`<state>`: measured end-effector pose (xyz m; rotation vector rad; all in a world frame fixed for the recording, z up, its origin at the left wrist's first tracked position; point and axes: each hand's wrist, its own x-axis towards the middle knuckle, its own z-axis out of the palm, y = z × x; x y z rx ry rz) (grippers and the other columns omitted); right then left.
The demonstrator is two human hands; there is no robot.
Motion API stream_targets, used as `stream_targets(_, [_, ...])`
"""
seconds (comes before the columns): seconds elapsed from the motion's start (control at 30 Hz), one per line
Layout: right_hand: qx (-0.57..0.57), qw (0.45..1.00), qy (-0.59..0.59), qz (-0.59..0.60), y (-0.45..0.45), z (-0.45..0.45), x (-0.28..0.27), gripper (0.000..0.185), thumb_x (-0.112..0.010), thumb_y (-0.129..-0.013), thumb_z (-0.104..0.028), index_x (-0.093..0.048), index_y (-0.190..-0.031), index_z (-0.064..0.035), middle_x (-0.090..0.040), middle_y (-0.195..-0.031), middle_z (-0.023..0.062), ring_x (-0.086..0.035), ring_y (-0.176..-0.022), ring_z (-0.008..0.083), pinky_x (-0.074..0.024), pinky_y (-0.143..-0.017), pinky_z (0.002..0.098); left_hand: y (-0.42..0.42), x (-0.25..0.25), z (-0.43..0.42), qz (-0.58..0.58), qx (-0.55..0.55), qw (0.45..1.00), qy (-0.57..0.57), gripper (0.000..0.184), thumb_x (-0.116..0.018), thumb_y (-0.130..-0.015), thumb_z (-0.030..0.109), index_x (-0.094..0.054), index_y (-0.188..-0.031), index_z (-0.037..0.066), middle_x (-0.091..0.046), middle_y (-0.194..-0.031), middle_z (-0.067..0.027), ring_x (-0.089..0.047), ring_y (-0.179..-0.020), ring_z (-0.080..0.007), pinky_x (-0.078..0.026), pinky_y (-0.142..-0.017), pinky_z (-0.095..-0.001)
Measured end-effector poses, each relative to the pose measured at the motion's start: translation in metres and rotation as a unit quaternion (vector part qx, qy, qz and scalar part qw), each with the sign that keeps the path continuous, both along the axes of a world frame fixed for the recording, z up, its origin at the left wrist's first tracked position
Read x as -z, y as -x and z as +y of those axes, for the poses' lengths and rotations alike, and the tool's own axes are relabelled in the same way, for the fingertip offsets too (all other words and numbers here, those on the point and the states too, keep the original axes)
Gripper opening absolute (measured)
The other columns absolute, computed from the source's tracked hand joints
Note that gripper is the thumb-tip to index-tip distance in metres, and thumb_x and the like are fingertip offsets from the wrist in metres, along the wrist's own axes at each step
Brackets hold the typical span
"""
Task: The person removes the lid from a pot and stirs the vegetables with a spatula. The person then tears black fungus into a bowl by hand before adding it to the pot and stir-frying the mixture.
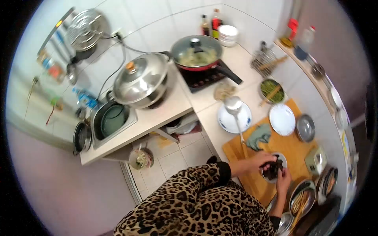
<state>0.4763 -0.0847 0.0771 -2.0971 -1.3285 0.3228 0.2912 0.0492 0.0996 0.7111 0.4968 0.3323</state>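
Left hand and right hand both have fingers pinched on dark food; I'd stay low over the white bowl, scene right, catching bits.

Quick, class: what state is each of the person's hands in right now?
Left hand: curled, holding dark food over the bowl.
Right hand: fingers at the dark food; whether gripping cannot be told.
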Motion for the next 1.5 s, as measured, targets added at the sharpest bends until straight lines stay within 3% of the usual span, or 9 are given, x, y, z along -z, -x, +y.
stream_targets(0.07, [-0.018, 0.984, 0.019, 0.174, -0.005, -0.003, -0.005, 0.018, -0.055, -0.091, -0.017, -0.052, -0.086, -0.0001, -0.055, -0.072, 0.0058, -0.054, -0.067, 0.0168, -0.0404, -0.060, 0.0284, -0.004, 0.015, -0.007, 0.000, -0.008, 1.000, 0.018, 0.023, -0.064, -0.085, 0.031, -0.062, -0.088, 0.008, -0.052, -0.060, 0.0010, -0.047, -0.049, -0.0072, -0.033, -0.042, -0.0214])
stream_targets(0.27, [0.021, 0.924, -0.003, 0.382, 0.001, 0.002, -0.014, 0.017, -0.052, -0.094, -0.019, -0.044, -0.084, -0.0084, -0.051, -0.067, 0.0001, -0.054, -0.056, 0.0088, -0.0377, -0.049, 0.0231, 0.004, 0.022, -0.018, 0.018, -0.046, 0.998, 0.045, 0.026, -0.064, -0.085, 0.030, -0.063, -0.095, 0.007, -0.053, -0.063, 0.0006, -0.047, -0.049, -0.0059, -0.035, -0.042, -0.0206])
stream_targets(0.63, [-0.014, 0.916, 0.014, 0.400, -0.012, 0.003, -0.004, 0.016, -0.048, -0.095, -0.021, -0.044, -0.084, -0.0102, -0.057, -0.069, 0.0029, -0.055, -0.046, 0.0090, -0.0310, -0.038, 0.0215, 0.020, 0.011, -0.026, -0.014, -0.085, 0.994, 0.064, 0.021, -0.062, -0.086, 0.026, -0.061, -0.081, 0.006, -0.052, -0.060, 0.0018, -0.047, -0.048, -0.0069, -0.035, -0.044, -0.0207])
stream_targets(0.83, [-0.013, 0.882, -0.014, 0.470, 0.001, -0.002, -0.026, 0.022, -0.043, -0.097, -0.025, -0.049, -0.108, -0.0070, -0.064, -0.099, 0.0070, -0.059, -0.059, 0.0088, -0.0334, -0.040, 0.0219, 0.018, 0.014, -0.027, 0.013, -0.058, 0.995, 0.076, 0.020, -0.065, -0.085, 0.026, -0.060, -0.083, 0.007, -0.054, -0.067, -0.0007, -0.049, -0.055, -0.0073, -0.038, -0.048, -0.0209])
stream_targets(0.93, [0.017, 0.860, -0.053, 0.507, 0.016, 0.004, -0.039, 0.022, -0.044, -0.096, -0.027, -0.050, -0.104, -0.0067, -0.062, -0.075, 0.0066, -0.058, -0.051, 0.0083, -0.0327, -0.035, 0.0220, 0.015, 0.025, -0.023, -0.036, -0.046, 0.993, 0.099, 0.016, -0.066, -0.082, 0.019, -0.062, -0.090, 0.006, -0.056, -0.072, -0.0047, -0.054, -0.062, -0.0124, -0.043, -0.054, -0.0249])
stream_targets(0.97, [0.072, 0.847, -0.056, 0.524, 0.028, 0.008, -0.046, 0.025, -0.044, -0.096, -0.027, -0.049, -0.109, -0.0068, -0.063, -0.078, 0.0072, -0.059, -0.053, 0.0099, -0.0335, -0.036, 0.0211, 0.013, 0.030, -0.022, -0.043, -0.019, 0.993, 0.107, 0.016, -0.066, -0.082, 0.019, -0.062, -0.090, 0.006, -0.056, -0.072, -0.0047, -0.054, -0.062, -0.0124, -0.043, -0.054, -0.0249])
stream_targets(1.03, [0.095, 0.834, -0.040, 0.541, 0.023, 0.004, -0.046, 0.022, -0.045, -0.095, -0.024, -0.050, -0.109, -0.0090, -0.065, -0.085, 0.0090, -0.064, -0.059, 0.0146, -0.0349, -0.036, 0.0194, 0.021, 0.034, -0.018, 0.018, -0.012, 0.962, -0.271, 0.023, -0.066, -0.077, 0.013, -0.061, -0.099, 0.007, -0.060, -0.085, -0.0084, -0.057, -0.075, -0.0177, -0.046, -0.067, -0.0284])
stream_targets(1.13, [0.070, 0.825, -0.047, 0.558, 0.020, 0.003, -0.044, 0.015, -0.046, -0.094, -0.020, -0.049, -0.099, -0.0061, -0.065, -0.083, 0.0106, -0.060, -0.054, 0.0130, -0.0340, -0.036, 0.0191, 0.018, 0.012, -0.015, -0.005, -0.045, 0.997, 0.058, 0.018, -0.059, -0.087, 0.021, -0.065, -0.089, 0.004, -0.063, -0.084, -0.0014, -0.051, -0.067, -0.0067, -0.041, -0.056, -0.0205])
stream_targets(1.5, [-0.013, 0.817, -0.057, 0.573, 0.025, 0.007, -0.048, 0.021, -0.051, -0.088, -0.006, -0.049, -0.108, -0.0014, -0.066, -0.081, 0.0115, -0.050, -0.047, 0.0071, -0.0360, -0.040, 0.0178, 0.001, -0.006, 0.003, 0.051, 0.017, 0.996, 0.067, 0.020, -0.059, -0.089, 0.021, -0.061, -0.099, 0.004, -0.061, -0.083, -0.0041, -0.045, -0.060, -0.0054, -0.032, -0.044, -0.0173])
